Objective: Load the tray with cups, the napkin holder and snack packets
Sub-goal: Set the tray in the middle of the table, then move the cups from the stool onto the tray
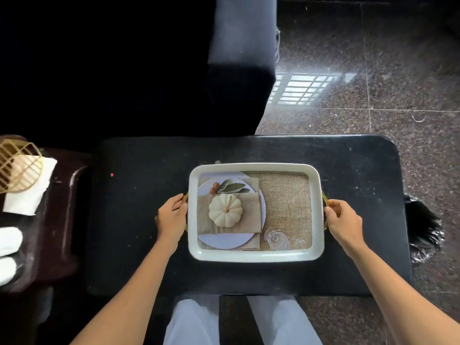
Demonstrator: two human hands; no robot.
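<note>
A white rectangular tray [256,255] with gold handles lies on a black table [139,210]; its floor carries a printed picture of a pumpkin, a plate and burlap. My left hand [171,215] grips the left handle and my right hand [342,220] grips the right handle. Nothing stands in the tray. A gold wire napkin holder [17,165] with white napkins [27,195] sits on a dark side table at the far left. Two white cups [7,255] show at the left edge, partly cut off. No snack packets are in view.
A dark side table [54,220] adjoins the black table on the left. A dark sofa [239,66] stands beyond the table. A black plastic bag [423,230] lies on the speckled floor to the right. My legs are below the table's near edge.
</note>
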